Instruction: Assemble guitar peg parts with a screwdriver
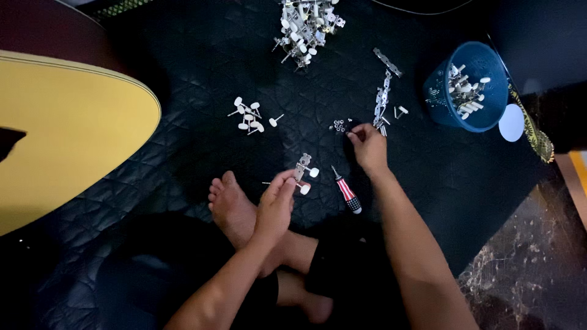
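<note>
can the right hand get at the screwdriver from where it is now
Probably yes. The right hand is at the small pile of screws, and the screwdriver lies uncovered on the black mat just below it, with nothing between them.

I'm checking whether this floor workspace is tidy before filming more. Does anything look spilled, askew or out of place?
Nothing looks spilled or damaged. Parts lie in loose groups on the black mat: a metal pile, white-knobbed pegs, small nuts by the right hand. The left hand holds a tuner piece; the blue basket lies tipped, contents inside.

no packages, labels, signs, screens visible (only loose hardware on mat).
</note>
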